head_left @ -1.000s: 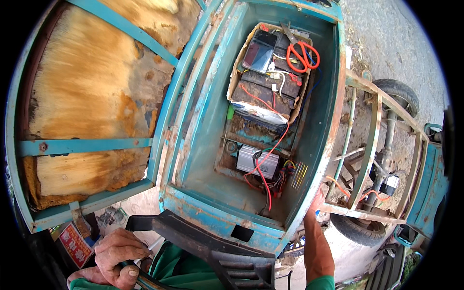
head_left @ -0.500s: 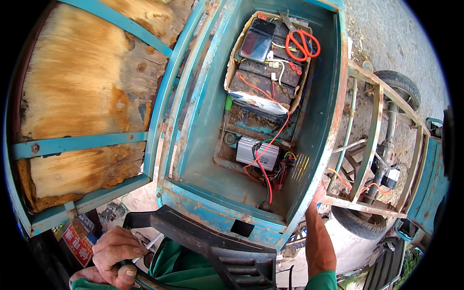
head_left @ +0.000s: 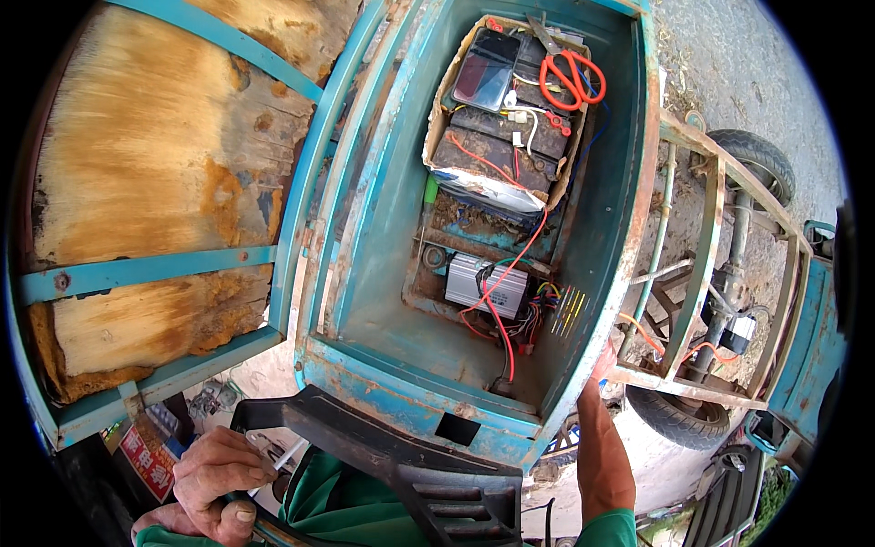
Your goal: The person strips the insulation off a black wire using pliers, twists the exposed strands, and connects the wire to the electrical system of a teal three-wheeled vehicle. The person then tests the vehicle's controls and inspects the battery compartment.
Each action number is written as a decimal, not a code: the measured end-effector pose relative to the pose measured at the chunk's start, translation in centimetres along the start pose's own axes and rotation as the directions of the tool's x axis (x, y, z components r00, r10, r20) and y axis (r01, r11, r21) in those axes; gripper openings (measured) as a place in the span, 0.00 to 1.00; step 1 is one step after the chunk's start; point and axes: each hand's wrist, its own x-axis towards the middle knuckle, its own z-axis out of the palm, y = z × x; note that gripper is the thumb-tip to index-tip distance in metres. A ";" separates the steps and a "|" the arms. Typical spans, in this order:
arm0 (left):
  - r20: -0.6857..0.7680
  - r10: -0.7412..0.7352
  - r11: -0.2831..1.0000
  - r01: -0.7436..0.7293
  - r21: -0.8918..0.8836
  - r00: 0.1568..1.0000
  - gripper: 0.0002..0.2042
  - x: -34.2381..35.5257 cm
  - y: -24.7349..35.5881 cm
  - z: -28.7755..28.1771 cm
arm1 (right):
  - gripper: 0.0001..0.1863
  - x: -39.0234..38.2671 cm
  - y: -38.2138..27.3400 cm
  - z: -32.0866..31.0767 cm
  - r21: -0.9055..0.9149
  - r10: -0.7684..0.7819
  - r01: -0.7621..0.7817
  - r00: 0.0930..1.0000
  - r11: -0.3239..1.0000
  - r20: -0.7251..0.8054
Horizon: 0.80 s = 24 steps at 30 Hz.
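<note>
My left hand (head_left: 217, 476) is at the lower left, fingers curled, beside a black slatted plastic panel (head_left: 365, 438). A thin white stick (head_left: 291, 453), like a cigarette, sticks out at its fingertips. My right hand (head_left: 602, 363) reaches along the outer right side of a rusty teal metal box (head_left: 415, 374); its fingers are hidden. Inside the box lie a silver finned controller (head_left: 472, 279) with coloured wires and a red cable (head_left: 504, 339). Behind it, a worn carton (head_left: 497, 190) holds dark batteries (head_left: 483, 150). A phone (head_left: 486, 71) and red-handled scissors (head_left: 572, 82) rest on top.
A teal-framed wooden panel (head_left: 155, 182) with torn yellow foam spreads out at left. To the right is a rusty frame (head_left: 697, 264) with an axle and tyres (head_left: 679, 419). A green-handled tool (head_left: 430, 190) stands inside the box, beside the carton.
The view has shifted very slightly. Both hands stay in place, and the things in the box have not moved.
</note>
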 end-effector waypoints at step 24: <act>-0.038 -0.018 1.000 0.018 0.004 0.999 0.07 -0.2 0.2 0.1 | 0.16 -0.4 -0.3 0.1 -0.036 -0.078 0.074 0.989 0.997 -0.124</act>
